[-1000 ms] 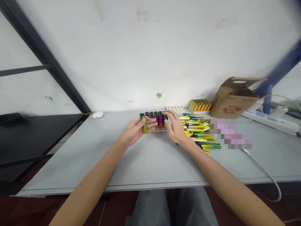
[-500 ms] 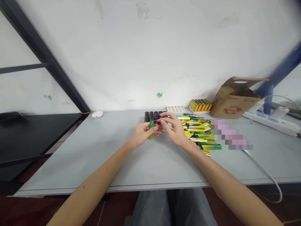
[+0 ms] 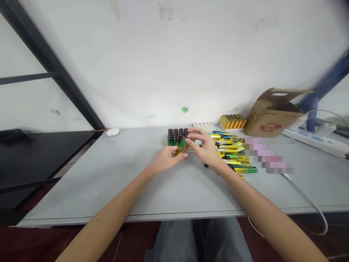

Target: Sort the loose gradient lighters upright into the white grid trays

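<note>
A shiny green-and-gold lighter (image 3: pixel 181 146) is tilted in my left hand (image 3: pixel 167 159), pinched between thumb and fingers. My right hand (image 3: pixel 203 147) has its curled fingertips at the lighter's upper end, closed about it. Directly behind the hands, a block of upright lighters (image 3: pixel 173 135) with black tops stands in rows, its right part hidden by my right hand. Beside and partly under my right wrist lies a loose pile of gold, green and blue metallic lighters (image 3: pixel 231 150).
Against the wall are a white tray with holes (image 3: pixel 204 126) and a tray of upright orange-gold lighters (image 3: pixel 233 122). An open cardboard box (image 3: pixel 272 118), a power strip (image 3: pixel 313 140) and a blurred pink object (image 3: pixel 268 154) with a white cable are at right. A small white case (image 3: pixel 112 132) sits at left.
My left hand has moved slightly right with the lighter, which now leans more to the right. My right hand's fingers have come to the lighter's upper end.
</note>
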### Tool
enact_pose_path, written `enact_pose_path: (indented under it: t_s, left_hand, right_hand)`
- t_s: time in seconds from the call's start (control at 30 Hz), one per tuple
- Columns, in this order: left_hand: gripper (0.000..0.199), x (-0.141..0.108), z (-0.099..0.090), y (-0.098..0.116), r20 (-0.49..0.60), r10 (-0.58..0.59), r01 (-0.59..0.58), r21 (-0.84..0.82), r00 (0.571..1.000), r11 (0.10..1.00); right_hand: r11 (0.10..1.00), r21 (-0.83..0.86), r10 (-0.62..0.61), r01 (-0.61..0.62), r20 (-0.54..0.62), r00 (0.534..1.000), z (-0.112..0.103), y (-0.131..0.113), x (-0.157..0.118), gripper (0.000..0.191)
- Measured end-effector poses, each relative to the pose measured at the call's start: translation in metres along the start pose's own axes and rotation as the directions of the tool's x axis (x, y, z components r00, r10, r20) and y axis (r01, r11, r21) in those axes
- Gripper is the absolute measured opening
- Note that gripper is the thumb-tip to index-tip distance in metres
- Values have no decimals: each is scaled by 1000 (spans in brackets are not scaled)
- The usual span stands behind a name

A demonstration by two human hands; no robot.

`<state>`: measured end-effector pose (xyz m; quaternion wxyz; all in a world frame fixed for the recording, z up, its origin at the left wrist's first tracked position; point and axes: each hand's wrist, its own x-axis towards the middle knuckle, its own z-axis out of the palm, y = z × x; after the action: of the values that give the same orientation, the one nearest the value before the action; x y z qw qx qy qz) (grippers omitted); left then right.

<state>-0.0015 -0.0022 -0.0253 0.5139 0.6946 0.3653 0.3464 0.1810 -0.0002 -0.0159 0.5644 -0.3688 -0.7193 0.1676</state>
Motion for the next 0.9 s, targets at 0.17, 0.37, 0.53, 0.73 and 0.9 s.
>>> enact_pose_path:
  t_s: [0.17,0.37,0.53,0.73,0.9]
  left_hand:
    - [21,0,-17,-1,-114,14,6,170,993,985]
    - [16,0,-29,6,-391,191,-104,233,900,967]
    - [7,0,-30,1,-514,412,-180,441,753,879]
    - [25,5,-30,-10,-395,504,-99,705,768,703]
    - [41,8,-30,-19,-325,447,-71,739,834,670]
  right_hand:
    - [997,-12,76,-78,-116,990,-3,12,3,22]
    - [992,-114,32,-47,-135,990,7,22,-5,20]
    - [988,-154,8,-26,-116,993,17,26,-9,18]
    - [973,-231,-4,-8,-49,999,20,28,-11,18]
    - [920,-386,-94,64,-59,994,17,30,-10,18]
